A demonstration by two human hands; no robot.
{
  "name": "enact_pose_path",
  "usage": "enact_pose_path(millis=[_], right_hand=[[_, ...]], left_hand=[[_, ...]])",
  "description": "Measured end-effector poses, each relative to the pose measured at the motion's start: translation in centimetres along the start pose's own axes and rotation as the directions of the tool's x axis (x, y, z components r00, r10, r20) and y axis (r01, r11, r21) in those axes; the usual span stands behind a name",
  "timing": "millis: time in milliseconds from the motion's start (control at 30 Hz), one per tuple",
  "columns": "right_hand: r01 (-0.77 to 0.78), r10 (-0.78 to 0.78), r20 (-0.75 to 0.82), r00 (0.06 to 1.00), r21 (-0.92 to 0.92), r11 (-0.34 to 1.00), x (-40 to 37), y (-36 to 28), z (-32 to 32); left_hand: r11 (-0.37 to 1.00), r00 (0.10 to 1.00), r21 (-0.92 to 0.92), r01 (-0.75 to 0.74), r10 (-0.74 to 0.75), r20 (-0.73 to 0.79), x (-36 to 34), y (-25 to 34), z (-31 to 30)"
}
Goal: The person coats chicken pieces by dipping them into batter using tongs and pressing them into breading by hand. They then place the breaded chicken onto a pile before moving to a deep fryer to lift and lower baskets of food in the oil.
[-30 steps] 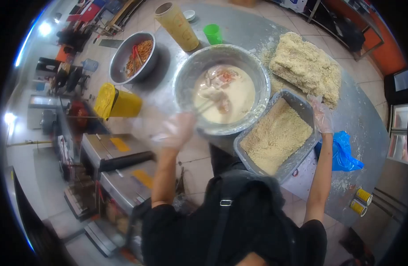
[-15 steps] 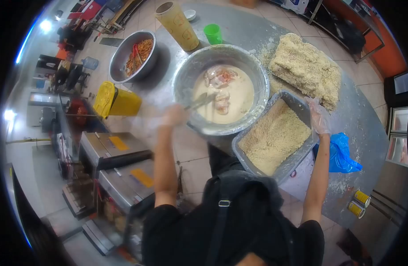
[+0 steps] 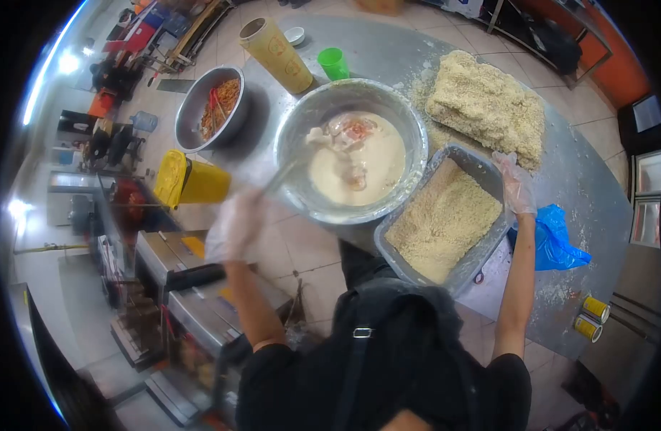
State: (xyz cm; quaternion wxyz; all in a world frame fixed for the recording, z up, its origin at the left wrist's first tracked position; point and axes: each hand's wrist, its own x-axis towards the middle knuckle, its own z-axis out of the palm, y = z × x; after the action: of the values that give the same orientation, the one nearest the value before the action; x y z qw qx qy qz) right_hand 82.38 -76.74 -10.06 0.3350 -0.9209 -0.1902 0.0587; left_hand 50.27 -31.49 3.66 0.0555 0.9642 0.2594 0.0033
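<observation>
Tongs point(image 3: 286, 172) in left hand point(image 3: 235, 226), blurred fingers closed round them, extend over bowl point(image 3: 402, 118); right hand point(image 3: 516, 183), fingers bent, grips tub point(image 3: 478, 167) rim, presumably steadying it.

Worn by the person before me: one black, short-sleeved cloth top point(image 3: 273, 381); one narrow black strap point(image 3: 350, 377) with a rectangular silver-coloured metal buckle point(image 3: 362, 333); loose, translucent plastic gloves point(image 3: 517, 188), two, wrist-length; dark legwear point(image 3: 356, 262).

Basin point(image 3: 293, 126): was gry
Batter point(image 3: 384, 161): was cream-wht
Tub point(image 3: 483, 167): was dk gry
Crumbs point(image 3: 445, 223): were pale yel
Plastic point(image 3: 557, 246): was brt blu
</observation>
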Motion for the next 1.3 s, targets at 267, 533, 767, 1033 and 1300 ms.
enact_pose_path(millis=[267,533,767,1033,1300], right_hand=[[0.049,0.001,-0.162,0.987,0.306,0.951,1.5,5.5,1.1],[-0.025,0.052,-0.045,0.998,0.459,0.888,-1.8,-4.3,-2.2],[0.070,-0.064,0.193,0.979,-0.025,0.997,-3.0,-4.0,0.3],[0.105,-0.012,0.294,0.956,-0.304,0.947,-4.5,-1.0,3.6],[-0.505,0.395,0.412,0.821,0.202,0.839,-1.2,-3.1,9.8]], left_hand=[[0.994,0.995,0.101,-0.047,0.056,-0.087,-5.7,3.1,-8.0],[0.880,0.856,-0.329,-0.344,0.437,0.276,-4.2,8.0,-6.6],[0.900,0.854,-0.090,-0.426,0.433,0.290,0.0,20.7,-0.6],[0.964,0.987,0.257,-0.070,0.030,0.156,1.2,8.8,9.7],[0.955,0.989,0.267,-0.131,0.105,0.109,0.4,14.7,8.4]])
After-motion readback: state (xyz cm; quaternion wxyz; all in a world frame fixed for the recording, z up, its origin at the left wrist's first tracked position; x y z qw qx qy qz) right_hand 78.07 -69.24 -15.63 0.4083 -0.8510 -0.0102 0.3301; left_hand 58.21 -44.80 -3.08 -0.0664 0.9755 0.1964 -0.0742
